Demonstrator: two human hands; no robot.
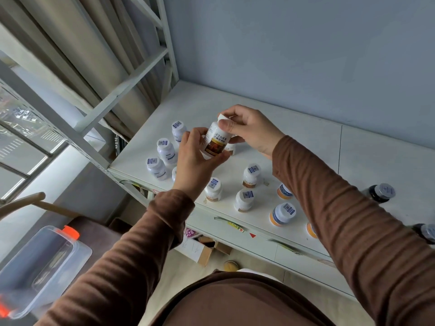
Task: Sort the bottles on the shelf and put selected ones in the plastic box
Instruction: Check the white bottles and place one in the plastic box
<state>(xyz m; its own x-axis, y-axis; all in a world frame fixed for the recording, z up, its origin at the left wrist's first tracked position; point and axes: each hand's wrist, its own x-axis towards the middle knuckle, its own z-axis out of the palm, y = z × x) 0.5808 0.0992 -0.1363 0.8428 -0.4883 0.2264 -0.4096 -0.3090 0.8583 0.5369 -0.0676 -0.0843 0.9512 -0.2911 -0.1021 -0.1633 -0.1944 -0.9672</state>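
Note:
Both my hands hold one white bottle with a brown label (215, 141) above the white shelf (306, 147). My left hand (196, 161) grips its lower body from below; my right hand (249, 129) closes around its white cap. Several white bottles stand on the shelf: blue-labelled ones at the left (166, 151), brown-labelled ones in front (213, 189), orange-banded ones to the right (282, 214). Another brown-labelled bottle is partly hidden behind the held one. A clear plastic box with orange clips (44, 262) sits low at the left, apart from the shelf.
Two dark bottles (381, 192) stand at the shelf's right end. The white metal shelf frame (122, 88) rises at the left, next to a curtain and window. Cardboard boxes (207, 251) lie on the floor under the shelf. A blue-grey wall backs the shelf.

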